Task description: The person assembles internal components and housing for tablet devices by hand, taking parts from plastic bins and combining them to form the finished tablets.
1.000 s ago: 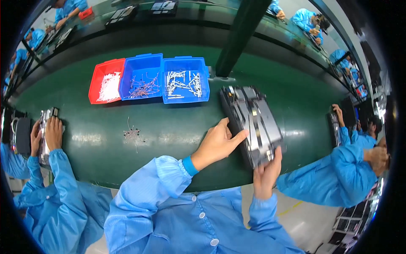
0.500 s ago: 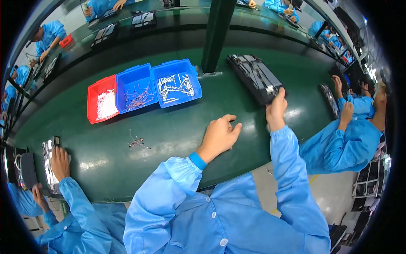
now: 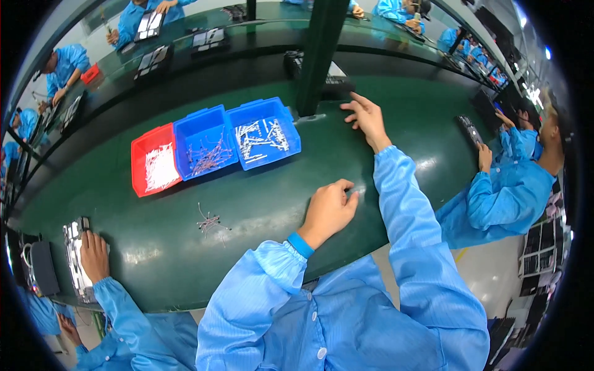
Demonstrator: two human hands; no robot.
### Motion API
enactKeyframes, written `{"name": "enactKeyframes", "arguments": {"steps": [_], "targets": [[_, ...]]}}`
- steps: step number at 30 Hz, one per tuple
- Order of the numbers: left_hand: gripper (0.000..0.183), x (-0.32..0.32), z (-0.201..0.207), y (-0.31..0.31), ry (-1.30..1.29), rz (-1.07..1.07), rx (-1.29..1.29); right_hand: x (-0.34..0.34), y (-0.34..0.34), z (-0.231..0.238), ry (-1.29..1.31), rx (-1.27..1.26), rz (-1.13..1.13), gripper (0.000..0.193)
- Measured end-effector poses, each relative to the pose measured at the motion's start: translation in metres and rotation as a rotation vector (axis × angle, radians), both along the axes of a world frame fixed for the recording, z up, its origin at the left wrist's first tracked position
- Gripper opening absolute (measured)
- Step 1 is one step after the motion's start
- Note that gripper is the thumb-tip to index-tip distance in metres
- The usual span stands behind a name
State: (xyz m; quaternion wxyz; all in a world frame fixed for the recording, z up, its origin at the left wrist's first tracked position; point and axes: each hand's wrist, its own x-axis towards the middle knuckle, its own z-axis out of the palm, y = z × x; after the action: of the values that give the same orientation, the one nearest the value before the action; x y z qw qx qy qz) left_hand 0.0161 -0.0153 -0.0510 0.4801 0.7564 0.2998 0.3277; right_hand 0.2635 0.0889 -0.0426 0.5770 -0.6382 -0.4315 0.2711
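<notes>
My right hand [image 3: 368,120] reaches out with its fingers spread and nothing in them. Just beyond its fingertips lies a flat black device [image 3: 335,70] with a pale panel, partly hidden behind the dark green post. My left hand [image 3: 331,210] hovers over the near part of the table, thumb and index finger apart, the other fingers loosely curled. No held item shows in it. To its left, a small tangle of thin wires with dark ends [image 3: 212,222] lies on the tabletop.
A red bin [image 3: 141,167] of white pieces adjoins a blue bin [image 3: 193,125] of thin reddish wires and another blue bin [image 3: 260,110] of white strips. A green post [image 3: 318,62] rises from the green table [image 3: 266,191]. Co-workers' hands [image 3: 94,255] work on devices at both sides.
The black device has moved from my right hand to the far side by the post, and that hand has let go. My left hand stays nearly in place. The view has shifted slightly.
</notes>
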Motion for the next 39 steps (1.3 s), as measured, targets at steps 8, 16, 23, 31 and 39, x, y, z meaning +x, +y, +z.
{"name": "enactKeyframes", "arguments": {"steps": [8,16,23,31,39], "targets": [[0.024,-0.001,0.004,-0.003,0.020,-0.002,-0.002,-0.013,-0.003,-0.012,-0.143,0.013,-0.052,0.031],[0.021,-0.002,0.002,-0.010,0.002,0.010,0.255,-0.021,-0.003,-0.030,-0.701,0.177,-0.040,0.013],[0.020,-0.086,0.028,-0.016,0.195,0.251,0.578,-0.041,-0.020,-0.011,-0.630,0.053,0.118,0.011],[0.021,-0.198,0.038,-0.019,0.587,0.599,0.503,-0.044,-0.029,-0.006,-0.601,0.028,0.213,0.011],[0.013,-0.184,0.032,-0.004,0.557,0.543,0.564,-0.043,-0.028,-0.004,-0.504,0.059,0.217,0.011]]}}
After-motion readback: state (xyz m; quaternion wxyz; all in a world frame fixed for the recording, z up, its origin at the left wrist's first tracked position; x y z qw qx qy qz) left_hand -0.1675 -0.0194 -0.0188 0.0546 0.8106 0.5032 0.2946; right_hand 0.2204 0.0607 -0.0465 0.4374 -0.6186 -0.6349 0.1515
